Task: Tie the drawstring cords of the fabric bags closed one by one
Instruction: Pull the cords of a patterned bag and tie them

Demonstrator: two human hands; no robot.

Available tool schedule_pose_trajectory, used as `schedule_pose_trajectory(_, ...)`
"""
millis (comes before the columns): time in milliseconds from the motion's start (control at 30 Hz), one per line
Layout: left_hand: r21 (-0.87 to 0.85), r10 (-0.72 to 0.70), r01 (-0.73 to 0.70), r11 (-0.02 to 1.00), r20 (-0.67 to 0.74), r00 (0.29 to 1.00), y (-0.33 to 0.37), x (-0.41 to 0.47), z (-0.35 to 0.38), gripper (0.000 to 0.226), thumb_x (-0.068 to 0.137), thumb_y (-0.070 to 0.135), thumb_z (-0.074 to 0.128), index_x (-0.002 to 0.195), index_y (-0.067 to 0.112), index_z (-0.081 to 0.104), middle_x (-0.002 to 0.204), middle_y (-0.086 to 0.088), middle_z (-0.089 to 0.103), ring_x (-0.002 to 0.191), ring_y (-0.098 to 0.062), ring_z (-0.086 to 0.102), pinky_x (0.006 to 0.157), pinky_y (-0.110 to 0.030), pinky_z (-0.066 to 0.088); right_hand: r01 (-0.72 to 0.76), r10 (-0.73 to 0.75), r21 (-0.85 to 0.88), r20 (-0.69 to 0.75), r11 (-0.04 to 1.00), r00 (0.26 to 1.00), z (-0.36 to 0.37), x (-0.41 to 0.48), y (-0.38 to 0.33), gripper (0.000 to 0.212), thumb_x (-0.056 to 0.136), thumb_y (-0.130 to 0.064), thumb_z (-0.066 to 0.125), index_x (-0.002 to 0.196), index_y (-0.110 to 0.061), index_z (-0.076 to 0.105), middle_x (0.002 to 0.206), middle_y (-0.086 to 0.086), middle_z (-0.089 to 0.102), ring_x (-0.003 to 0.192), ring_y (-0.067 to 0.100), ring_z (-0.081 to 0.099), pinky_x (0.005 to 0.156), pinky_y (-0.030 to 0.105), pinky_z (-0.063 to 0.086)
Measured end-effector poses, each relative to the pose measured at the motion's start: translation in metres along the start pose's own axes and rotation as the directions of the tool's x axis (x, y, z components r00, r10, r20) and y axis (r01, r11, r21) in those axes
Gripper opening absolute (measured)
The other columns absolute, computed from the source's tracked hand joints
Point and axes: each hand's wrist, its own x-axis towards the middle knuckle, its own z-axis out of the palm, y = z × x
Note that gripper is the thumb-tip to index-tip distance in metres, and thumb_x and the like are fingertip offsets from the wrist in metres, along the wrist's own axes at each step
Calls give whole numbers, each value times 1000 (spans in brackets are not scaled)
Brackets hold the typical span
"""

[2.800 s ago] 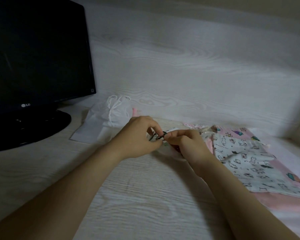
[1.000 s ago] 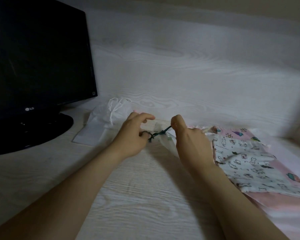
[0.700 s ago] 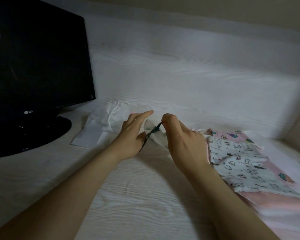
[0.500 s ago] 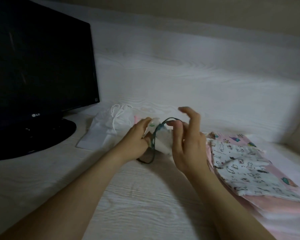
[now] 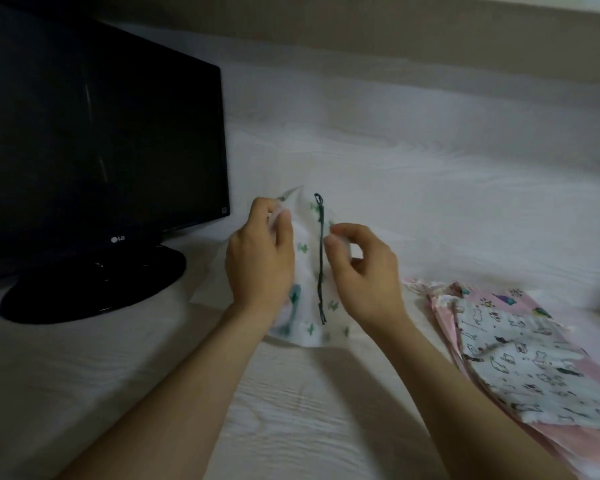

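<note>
Item: white fabric drawstring bag with green cactus print [image 5: 306,271], held upright above the pale wood-grain table [image 5: 291,417], just right of the black flat-screen monitor on its round stand [image 5: 101,140]. Dark green cord [image 5: 321,265] hangs straight down the bag's front, knotted at its top end. Left hand [image 5: 260,268], nearer the monitor, grips the bag's upper left edge with curled fingers. Right hand [image 5: 364,271] pinches the fabric beside the cord between thumb and forefinger. Stack of flat printed bags, pink and white [image 5: 520,358], lies well right of the monitor.
</note>
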Motion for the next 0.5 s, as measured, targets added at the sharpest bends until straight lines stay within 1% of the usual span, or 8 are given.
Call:
schedule_pose_trajectory(67,130,6,1,992,-57,998,-9,7,-5,15,107,36,56,116,23,54,100,0,67,82,-26,66,63,-42,55,6,4,-72,132,997,991,16,5,3,39,96,-21,58,135,-18,62,77,-4,66,47,3,48,58,24,44)
schedule_pose_trajectory(133,195,-14,29,980,-77,997,-21,14,-10,29,105,33,60,130,22,49,123,-4,61,92,-26,66,68,-44,57,50,-15,-136,248,989,969,30,6,6,57,92,-16,55,148,-15,50,91,6,67,65,4,52,76,27,48)
schedule_pose_trajectory(200,311,-6,21,950,-51,999,-36,16,-13,38,100,28,67,133,22,48,134,-7,51,106,-28,61,81,-44,56,88,-25,-178,331,980,943,44,7,11,65,97,-13,56,158,-11,35,134,14,64,107,21,63,104,27,43)
schedule_pose_trajectory(267,480,-11,14,877,-11,1000,-50,15,-13,36,94,22,71,127,23,54,138,-9,46,118,-32,51,95,-45,45,130,-33,-208,412,970,911,60,8,18,73,102,-14,57,163,-7,19,165,11,33,149,23,36,118,18,21)
schedule_pose_trajectory(300,524,-29,9,852,31,999,-54,15,-12,35,93,19,71,124,26,57,139,-8,44,122,-33,46,98,-45,40,151,-34,-226,453,962,891,67,8,22,76,103,-17,56,164,-7,12,170,11,21,155,24,24,120,18,16)
schedule_pose_trajectory(367,547,-85,-35,836,193,978,-58,13,-11,40,95,14,66,129,32,57,145,-3,40,130,-31,39,103,-44,34,164,5,-281,516,945,857,81,2,32,78,106,-26,52,165,-9,4,172,10,10,158,26,16,126,32,18)
schedule_pose_trajectory(433,555,-142,-120,823,406,903,-62,9,-8,57,97,13,61,147,36,45,154,0,34,138,-30,34,108,-46,32,127,84,-350,531,928,843,87,-6,41,72,108,-35,44,166,-16,5,172,8,9,156,31,19,124,47,26)
schedule_pose_trajectory(500,590,-260,-156,792,557,788,-66,6,-7,72,100,16,56,161,40,24,163,0,26,146,-32,28,114,-54,30,94,133,-415,486,905,863,87,-12,46,62,108,-39,39,164,-26,17,170,11,17,147,39,32,117,53,35)
